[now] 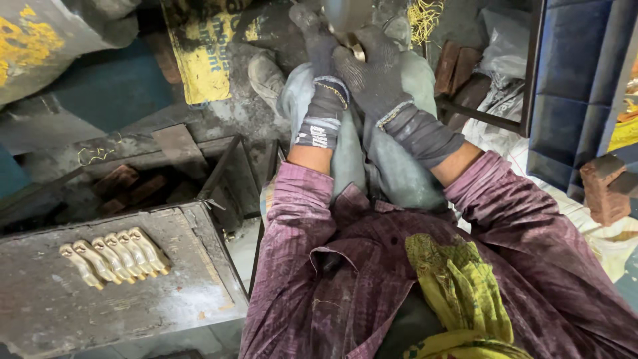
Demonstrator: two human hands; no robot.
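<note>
Brass piece (pixel 357 50), small, rounded and golden, sits pinched between both gloved hands above the knees; its long axis cannot be told. Left hand (pixel 318 46) and right hand (pixel 375 73) curl closed round it. Beyond lies dark cluttered floor (pixel 232 113).

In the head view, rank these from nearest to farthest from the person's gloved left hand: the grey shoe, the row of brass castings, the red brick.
From the left hand:
1. Grey shoe, just beside it on the floor.
2. Row of brass castings, lower left on the metal box.
3. Red brick, far right edge.
</note>
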